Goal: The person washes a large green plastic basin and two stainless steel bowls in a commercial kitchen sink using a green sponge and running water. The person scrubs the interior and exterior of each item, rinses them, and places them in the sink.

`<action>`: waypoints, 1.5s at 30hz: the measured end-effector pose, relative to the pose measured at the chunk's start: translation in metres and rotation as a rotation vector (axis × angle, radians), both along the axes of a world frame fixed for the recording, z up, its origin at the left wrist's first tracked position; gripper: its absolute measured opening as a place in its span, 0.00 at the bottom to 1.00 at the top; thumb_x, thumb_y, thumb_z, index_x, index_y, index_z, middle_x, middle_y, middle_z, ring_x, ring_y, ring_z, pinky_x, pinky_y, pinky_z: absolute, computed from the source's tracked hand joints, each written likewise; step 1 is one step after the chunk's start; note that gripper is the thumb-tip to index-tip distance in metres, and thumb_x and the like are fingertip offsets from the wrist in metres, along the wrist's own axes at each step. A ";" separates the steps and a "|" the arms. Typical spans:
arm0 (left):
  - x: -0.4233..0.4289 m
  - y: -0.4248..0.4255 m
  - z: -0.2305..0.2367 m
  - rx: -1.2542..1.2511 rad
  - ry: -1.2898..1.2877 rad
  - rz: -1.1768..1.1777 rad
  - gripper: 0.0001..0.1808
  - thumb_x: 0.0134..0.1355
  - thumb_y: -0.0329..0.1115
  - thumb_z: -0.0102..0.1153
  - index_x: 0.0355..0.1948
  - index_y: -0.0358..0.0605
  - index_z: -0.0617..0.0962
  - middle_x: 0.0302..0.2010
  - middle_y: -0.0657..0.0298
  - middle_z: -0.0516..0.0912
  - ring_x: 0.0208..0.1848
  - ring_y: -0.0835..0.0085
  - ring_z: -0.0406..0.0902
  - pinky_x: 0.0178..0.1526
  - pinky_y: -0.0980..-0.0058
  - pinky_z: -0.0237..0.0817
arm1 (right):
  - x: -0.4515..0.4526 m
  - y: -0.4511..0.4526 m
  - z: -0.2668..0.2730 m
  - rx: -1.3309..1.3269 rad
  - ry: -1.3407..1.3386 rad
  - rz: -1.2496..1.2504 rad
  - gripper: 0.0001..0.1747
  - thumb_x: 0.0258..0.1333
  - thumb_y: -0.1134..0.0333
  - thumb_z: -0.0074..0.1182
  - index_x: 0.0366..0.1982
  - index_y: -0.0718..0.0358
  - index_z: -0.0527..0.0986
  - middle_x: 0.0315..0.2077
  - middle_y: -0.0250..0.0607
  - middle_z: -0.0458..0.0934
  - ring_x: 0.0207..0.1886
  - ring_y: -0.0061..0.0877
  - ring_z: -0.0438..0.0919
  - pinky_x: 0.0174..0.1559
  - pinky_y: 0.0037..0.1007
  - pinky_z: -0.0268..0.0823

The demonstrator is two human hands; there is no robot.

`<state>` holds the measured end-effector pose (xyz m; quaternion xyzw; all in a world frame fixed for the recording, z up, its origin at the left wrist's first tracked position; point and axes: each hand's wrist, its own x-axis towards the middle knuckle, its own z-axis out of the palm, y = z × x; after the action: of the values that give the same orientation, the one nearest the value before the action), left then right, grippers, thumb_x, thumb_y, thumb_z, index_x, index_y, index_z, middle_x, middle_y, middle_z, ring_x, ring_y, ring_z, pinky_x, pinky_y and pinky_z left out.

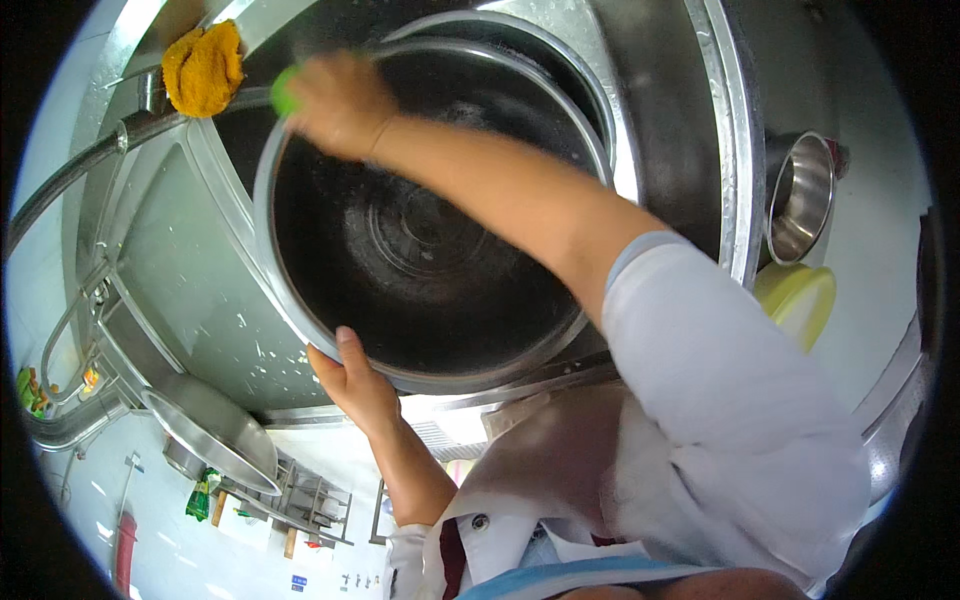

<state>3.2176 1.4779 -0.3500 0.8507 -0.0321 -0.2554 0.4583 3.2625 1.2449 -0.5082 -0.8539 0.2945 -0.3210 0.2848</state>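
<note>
A large round pan point(487, 315) with a dark interior and a pale metal rim lies before me, its inside facing up. My left hand point(360, 386) grips the near-left rim, thumb over the edge and fingers outside. Across the pan reaches my right arm. At the far-left rim, my right hand point(341, 105) holds a bright green scrubbing pad or sponge point(283, 91), mostly covered by the fingers and blurred. Under the pan's far-right side shows the rim of a second round vessel point(600, 97).
An orange cloth point(202, 69) hangs by a metal pipe point(75, 176) at the left. White scraps dot a grey-green steel basin point(195, 262). A wide steel bowl point(217, 431) is at lower left; a steel pot point(802, 202) and yellow-lidded tub point(799, 304) stand at right.
</note>
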 end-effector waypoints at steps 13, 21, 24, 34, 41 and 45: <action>0.005 0.012 -0.039 0.139 -0.151 0.035 0.18 0.64 0.44 0.43 0.30 0.36 0.67 0.22 0.59 0.70 0.25 0.76 0.65 0.28 0.74 0.59 | -0.204 0.144 0.090 0.700 0.604 0.828 0.19 0.51 0.59 0.50 0.39 0.65 0.68 0.34 0.51 0.69 0.38 0.40 0.71 0.40 0.39 0.64; 0.024 -0.003 -0.005 0.424 -0.617 -0.533 0.29 0.52 0.32 0.55 0.55 0.41 0.63 0.53 0.39 0.64 0.54 0.54 0.66 0.52 0.62 0.59 | -0.222 -0.034 0.005 -0.332 0.872 0.253 0.15 0.49 0.69 0.50 0.42 0.60 0.73 0.60 0.47 0.55 0.66 0.40 0.47 0.63 0.50 0.37; 0.023 0.008 0.009 0.478 -0.545 -1.131 0.30 0.48 0.42 0.60 0.53 0.49 0.70 0.59 0.51 0.59 0.62 0.59 0.56 0.60 0.49 0.44 | -0.204 -0.056 -0.023 -0.390 0.809 0.165 0.14 0.50 0.72 0.48 0.42 0.62 0.72 0.59 0.46 0.55 0.66 0.40 0.46 0.64 0.49 0.37; 0.020 0.016 -0.050 0.185 -0.768 -1.623 0.05 0.43 0.33 0.51 0.20 0.46 0.76 0.24 0.63 0.72 0.34 0.68 0.70 0.51 0.65 0.58 | -0.187 0.001 -0.053 0.066 0.932 0.323 0.23 0.41 0.69 0.57 0.43 0.66 0.67 0.49 0.53 0.63 0.55 0.47 0.60 0.56 0.44 0.54; 0.023 -0.005 0.012 -0.196 -0.935 -1.425 0.05 0.38 0.34 0.51 0.13 0.47 0.69 0.18 0.65 0.67 0.25 0.71 0.66 0.33 0.73 0.57 | -0.199 -0.002 0.010 0.302 1.098 0.624 0.31 0.33 0.70 0.62 0.46 0.63 0.67 0.44 0.51 0.68 0.47 0.43 0.70 0.47 0.38 0.66; 0.025 -0.049 0.050 -0.451 -1.038 -1.264 0.07 0.36 0.35 0.51 0.12 0.47 0.66 0.17 0.66 0.63 0.23 0.71 0.63 0.29 0.73 0.55 | -0.204 -0.065 0.035 0.089 0.952 0.222 0.28 0.35 0.74 0.61 0.44 0.62 0.68 0.40 0.49 0.71 0.44 0.42 0.72 0.45 0.37 0.66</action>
<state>3.2424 1.4289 -0.3004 0.5706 -0.7578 -0.0282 0.3152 3.0582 1.1802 -0.4735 -0.9190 0.3127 0.1503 0.1874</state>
